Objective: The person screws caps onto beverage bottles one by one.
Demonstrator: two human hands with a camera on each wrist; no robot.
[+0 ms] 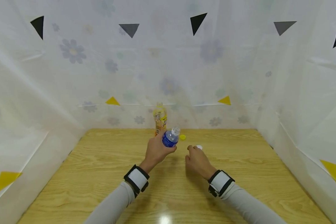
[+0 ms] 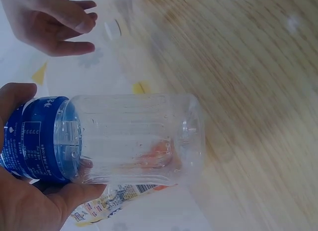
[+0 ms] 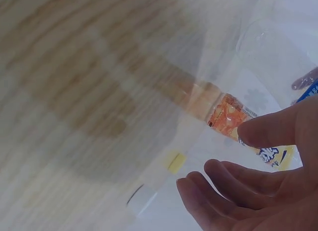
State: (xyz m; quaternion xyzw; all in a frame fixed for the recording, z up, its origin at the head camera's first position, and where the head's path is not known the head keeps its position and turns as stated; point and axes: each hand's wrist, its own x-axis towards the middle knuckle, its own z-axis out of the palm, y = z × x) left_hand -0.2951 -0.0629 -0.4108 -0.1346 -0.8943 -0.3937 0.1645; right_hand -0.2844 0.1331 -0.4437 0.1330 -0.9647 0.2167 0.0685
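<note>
My left hand [image 1: 156,150] grips a clear plastic bottle with a blue label [image 1: 170,138], lifted off the wooden table [image 1: 100,168] and tilted, its clear end pointing up and to the right. In the left wrist view the bottle [image 2: 134,139] lies sideways across my palm [image 2: 25,201]. My right hand [image 1: 197,160] hovers low over the table with relaxed fingers, its fingertips [image 3: 198,184] close to a white cap [image 1: 199,147] [image 3: 141,200] [image 2: 113,30] lying on the wood. A yellow cap [image 1: 182,137] [image 3: 175,161] lies just beyond.
An orange-and-yellow drink bottle [image 1: 160,118] [image 3: 223,112] stands at the table's back edge, behind the held bottle. White flowered sheeting [image 1: 72,77] walls in the table on the left, back and right.
</note>
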